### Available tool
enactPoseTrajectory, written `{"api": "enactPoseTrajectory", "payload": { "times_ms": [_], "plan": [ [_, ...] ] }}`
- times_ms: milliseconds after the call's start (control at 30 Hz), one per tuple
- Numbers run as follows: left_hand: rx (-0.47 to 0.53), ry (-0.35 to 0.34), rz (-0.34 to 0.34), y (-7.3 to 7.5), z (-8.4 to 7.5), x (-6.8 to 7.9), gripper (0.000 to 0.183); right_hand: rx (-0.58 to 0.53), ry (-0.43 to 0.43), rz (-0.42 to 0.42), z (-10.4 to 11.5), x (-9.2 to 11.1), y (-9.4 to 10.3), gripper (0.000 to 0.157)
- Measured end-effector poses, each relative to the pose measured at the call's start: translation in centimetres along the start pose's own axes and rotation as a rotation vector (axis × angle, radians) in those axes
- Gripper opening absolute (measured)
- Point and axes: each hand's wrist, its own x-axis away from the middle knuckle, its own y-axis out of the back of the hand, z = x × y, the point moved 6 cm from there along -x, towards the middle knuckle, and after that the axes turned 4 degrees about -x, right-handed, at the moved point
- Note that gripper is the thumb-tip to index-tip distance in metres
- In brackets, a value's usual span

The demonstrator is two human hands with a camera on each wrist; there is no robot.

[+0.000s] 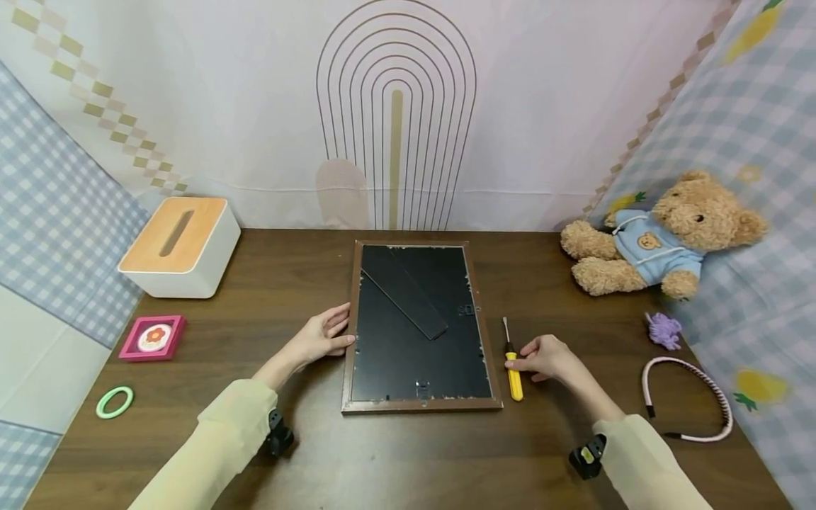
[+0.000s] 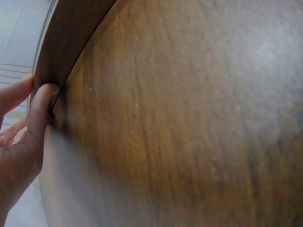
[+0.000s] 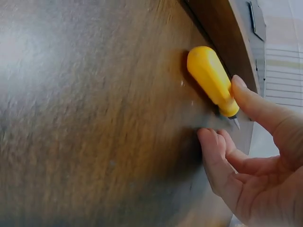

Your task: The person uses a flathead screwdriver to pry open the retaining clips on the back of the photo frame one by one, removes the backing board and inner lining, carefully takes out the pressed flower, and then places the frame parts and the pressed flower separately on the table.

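A picture frame (image 1: pixel 417 326) lies face down in the middle of the table, its black back with a stand leg (image 1: pixel 408 304) showing. My left hand (image 1: pixel 321 333) rests against the frame's left side; in the left wrist view, the thumb (image 2: pixel 42 101) touches the brown edge. Just right of the frame lies a screwdriver (image 1: pixel 515 379) with a yellow handle, its shaft pointing away from me. Beside it is my right hand (image 1: pixel 545 358), thumb at the handle. From the right wrist view, the other fingers (image 3: pixel 213 146) stand apart from the handle.
Along the left are a white tissue box (image 1: pixel 213 262) with a wooden lid, a pink square frame (image 1: pixel 130 350) and a green ring (image 1: pixel 100 407). To the right are a teddy bear (image 1: pixel 653 244), a purple knotted item (image 1: pixel 664 331) and a braided headband (image 1: pixel 720 397).
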Motion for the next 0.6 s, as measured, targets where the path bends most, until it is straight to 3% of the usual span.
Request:
{"api": "enactPoseTrajectory", "payload": {
  "times_ms": [167,267,433,600],
  "plan": [
    [0.003,-0.003,0.0,-0.1,-0.1,0.0,0.074,0.082,0.007,0.004,0.2,-0.2,-0.1,0.026],
    [0.002,-0.009,0.003,-0.2,-0.2,-0.1,0.074,0.09,0.059,-0.045,0.2,-0.5,0.8,0.024],
    [0.003,-0.019,0.021,-0.2,0.0,-0.2,0.076,0.005,0.255,-0.206,0.7,-1.2,2.7,0.03],
    [-0.047,-0.046,0.077,0.0,0.0,0.1,0.083,-0.103,0.463,-0.188,3.1,-1.1,2.0,0.035]
  ]
}}
